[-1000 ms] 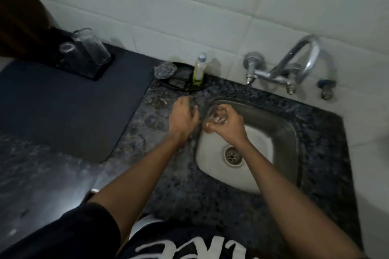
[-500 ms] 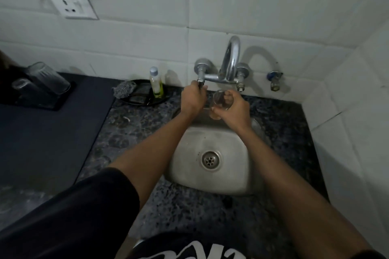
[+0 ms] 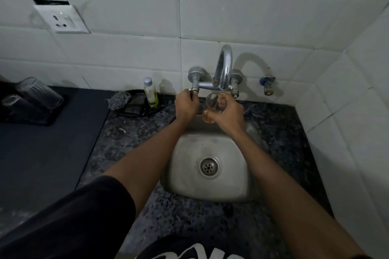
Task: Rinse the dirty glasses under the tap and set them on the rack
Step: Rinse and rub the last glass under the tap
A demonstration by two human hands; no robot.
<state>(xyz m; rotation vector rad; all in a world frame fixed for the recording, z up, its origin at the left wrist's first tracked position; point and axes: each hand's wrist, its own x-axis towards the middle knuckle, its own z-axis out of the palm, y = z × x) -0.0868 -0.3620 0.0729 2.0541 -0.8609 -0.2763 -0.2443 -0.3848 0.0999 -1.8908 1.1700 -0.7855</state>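
Observation:
My right hand (image 3: 228,114) grips a clear drinking glass (image 3: 214,104), held tilted just under the chrome tap spout (image 3: 225,67) over the steel sink (image 3: 189,166). My left hand (image 3: 186,105) is closed around the tap's left handle (image 3: 194,89). No water stream is visible. At the far left a black rack (image 3: 31,115) holds two clear glasses (image 3: 39,92) upside down and leaning.
A dark mat (image 3: 46,149) covers the counter left of the sink. Behind it, a black dish (image 3: 136,105) carries a steel scrubber (image 3: 119,100) and a small soap bottle (image 3: 150,93). A second valve (image 3: 267,85) sticks out of the tiled wall at right, a socket (image 3: 61,20) at upper left.
My view swung right to centre on the sink. The right hand lifted the glass from the sink's edge up under the spout, and the left hand reached up and took the tap handle.

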